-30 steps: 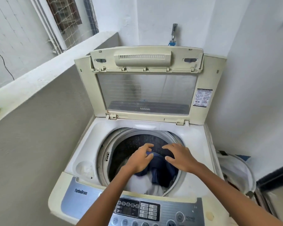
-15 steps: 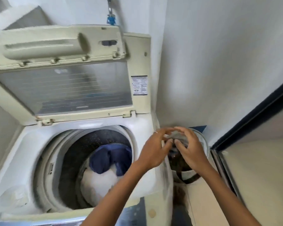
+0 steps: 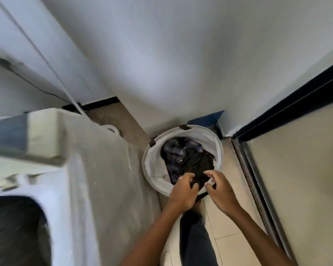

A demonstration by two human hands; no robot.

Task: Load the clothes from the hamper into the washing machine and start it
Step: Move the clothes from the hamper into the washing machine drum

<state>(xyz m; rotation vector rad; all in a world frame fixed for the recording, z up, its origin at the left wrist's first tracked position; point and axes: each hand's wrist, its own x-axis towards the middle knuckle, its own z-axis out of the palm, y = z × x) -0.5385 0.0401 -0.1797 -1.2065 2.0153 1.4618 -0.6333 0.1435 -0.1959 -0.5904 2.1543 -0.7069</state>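
Two hands over one round white fabric hamper [image 3: 183, 148], right of the blurred white washing machine [image 3: 81, 169]: left hand [image 3: 183, 192] grips the black garment [image 3: 196, 164] inside; right hand [image 3: 220, 191] hovers beside, fingers curled, empty.

Soft, even daylight fills the scene, bright on the pale painted wall [image 3: 181, 54] with no hard glare. The cream plastic washing machine body [image 3: 96, 169] at the left is heavily smeared by motion blur, its edges streaked. The round white fabric hamper [image 3: 152, 164] is sharper, though the dark clothes [image 3: 190, 160] inside lose detail in shadow. Wide-angle distortion bends the black door frame strip [image 3: 288, 104] and the wall lines towards the corners.
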